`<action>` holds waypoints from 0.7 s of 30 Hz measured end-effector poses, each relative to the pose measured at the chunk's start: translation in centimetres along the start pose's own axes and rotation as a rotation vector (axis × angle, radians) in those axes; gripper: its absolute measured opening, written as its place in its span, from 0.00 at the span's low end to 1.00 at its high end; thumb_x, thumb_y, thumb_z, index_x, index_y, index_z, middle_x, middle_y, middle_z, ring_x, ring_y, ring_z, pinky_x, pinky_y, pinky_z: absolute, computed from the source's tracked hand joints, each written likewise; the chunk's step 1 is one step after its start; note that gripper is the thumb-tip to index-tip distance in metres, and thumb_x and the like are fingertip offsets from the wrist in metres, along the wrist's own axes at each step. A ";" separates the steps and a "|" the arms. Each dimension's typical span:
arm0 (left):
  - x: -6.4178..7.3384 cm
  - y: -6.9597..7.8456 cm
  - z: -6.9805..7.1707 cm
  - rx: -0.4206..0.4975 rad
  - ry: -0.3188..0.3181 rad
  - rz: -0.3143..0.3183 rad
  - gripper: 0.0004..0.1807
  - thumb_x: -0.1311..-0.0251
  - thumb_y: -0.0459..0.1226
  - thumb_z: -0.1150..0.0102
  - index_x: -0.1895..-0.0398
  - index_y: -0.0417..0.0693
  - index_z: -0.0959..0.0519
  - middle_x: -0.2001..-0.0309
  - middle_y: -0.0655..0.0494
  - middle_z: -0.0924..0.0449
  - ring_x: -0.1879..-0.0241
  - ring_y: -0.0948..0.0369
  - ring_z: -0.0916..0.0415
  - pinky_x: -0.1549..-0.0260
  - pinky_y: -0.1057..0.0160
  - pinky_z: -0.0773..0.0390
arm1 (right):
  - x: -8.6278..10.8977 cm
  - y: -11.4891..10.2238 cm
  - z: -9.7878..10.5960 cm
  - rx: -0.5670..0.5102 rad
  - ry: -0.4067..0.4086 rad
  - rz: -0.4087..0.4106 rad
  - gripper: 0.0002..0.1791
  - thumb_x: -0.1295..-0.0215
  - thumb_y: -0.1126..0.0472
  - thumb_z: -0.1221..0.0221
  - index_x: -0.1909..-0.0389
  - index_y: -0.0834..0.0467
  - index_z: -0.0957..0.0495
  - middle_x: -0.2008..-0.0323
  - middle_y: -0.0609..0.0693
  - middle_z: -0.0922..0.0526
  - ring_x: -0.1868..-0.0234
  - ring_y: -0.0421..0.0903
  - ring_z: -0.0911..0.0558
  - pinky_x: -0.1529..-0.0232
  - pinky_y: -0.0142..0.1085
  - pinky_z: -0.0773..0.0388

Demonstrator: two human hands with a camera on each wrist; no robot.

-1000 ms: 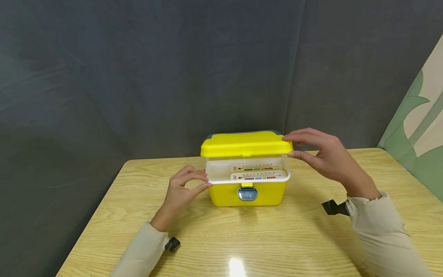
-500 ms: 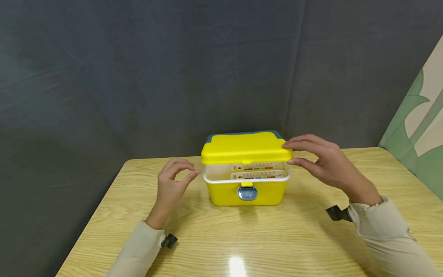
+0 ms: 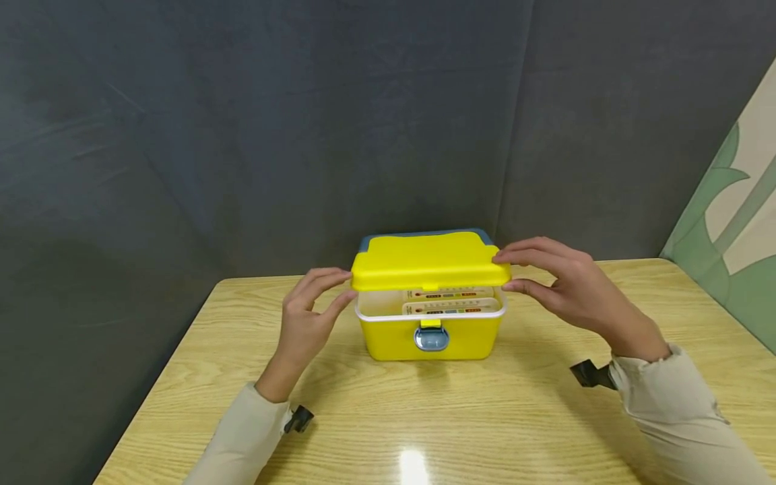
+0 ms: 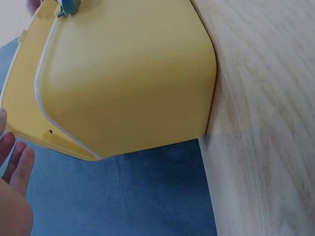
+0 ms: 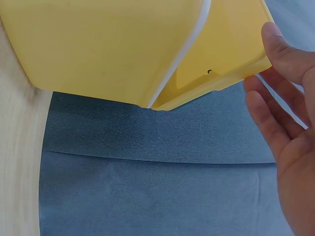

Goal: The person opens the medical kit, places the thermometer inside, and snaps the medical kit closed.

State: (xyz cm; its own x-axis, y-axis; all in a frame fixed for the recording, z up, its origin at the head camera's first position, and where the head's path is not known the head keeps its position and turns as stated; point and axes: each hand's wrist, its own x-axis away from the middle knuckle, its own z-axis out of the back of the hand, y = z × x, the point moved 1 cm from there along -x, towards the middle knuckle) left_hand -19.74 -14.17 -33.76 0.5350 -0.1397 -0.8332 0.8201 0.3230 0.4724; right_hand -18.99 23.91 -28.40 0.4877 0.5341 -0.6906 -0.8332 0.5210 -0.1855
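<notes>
A yellow storage box (image 3: 461,340) stands on the table with its lid (image 3: 427,266) partly raised. Its rim is white, and a grey-blue latch (image 3: 431,339) is on the front. Inside lie cards printed with a thermometer scale (image 3: 451,306), partly hidden by the lid. My right hand (image 3: 560,286) holds the lid's right front corner between thumb and fingers, seen also in the right wrist view. At the left front corner, my left hand (image 3: 309,320) has its fingertips and thumb at the lid's edge; only part of this hand shows in the left wrist view.
The wood-grain table (image 3: 364,417) spreads in front of the box and to both sides. Close behind the box hangs a dark grey cloth (image 3: 303,135). A panel with green leaf shapes (image 3: 727,222) borders the right side.
The lid has come down somewhat, with my right hand on its corner. My left hand has left the box's rim, drawn back to the left, then come up to the lid's left corner.
</notes>
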 end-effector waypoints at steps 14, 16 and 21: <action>0.3 -0.1 -0.6 0.041 -0.015 -0.067 0.22 0.57 0.20 0.27 0.55 0.39 0.15 0.54 0.45 0.18 0.50 0.60 0.20 0.47 0.72 0.19 | 0.7 -0.6 -0.4 0.063 0.012 0.040 0.28 0.32 0.36 0.48 0.49 0.53 0.16 0.51 0.47 0.16 0.50 0.40 0.20 0.42 0.12 0.33; 0.5 -0.2 -0.6 0.059 -0.023 -0.068 0.22 0.58 0.20 0.27 0.56 0.38 0.16 0.54 0.45 0.18 0.50 0.60 0.20 0.47 0.71 0.19 | 0.8 -0.9 -0.6 0.078 0.014 0.049 0.28 0.31 0.36 0.49 0.49 0.53 0.16 0.51 0.48 0.16 0.51 0.41 0.19 0.41 0.12 0.34; 0.8 -0.5 -0.5 0.139 -0.035 -0.058 0.20 0.57 0.18 0.28 0.57 0.35 0.16 0.54 0.45 0.19 0.50 0.60 0.20 0.48 0.69 0.18 | 1.3 -1.5 -1.3 0.081 0.034 0.029 0.30 0.30 0.36 0.51 0.49 0.56 0.16 0.51 0.49 0.16 0.52 0.43 0.18 0.40 0.12 0.34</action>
State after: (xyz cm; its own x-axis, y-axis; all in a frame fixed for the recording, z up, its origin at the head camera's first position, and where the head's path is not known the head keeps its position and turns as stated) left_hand -19.84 -14.01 -34.86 0.4904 -0.1877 -0.8510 0.8689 0.1809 0.4608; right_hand -17.52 22.93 -29.93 0.4534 0.5272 -0.7187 -0.8223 0.5584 -0.1092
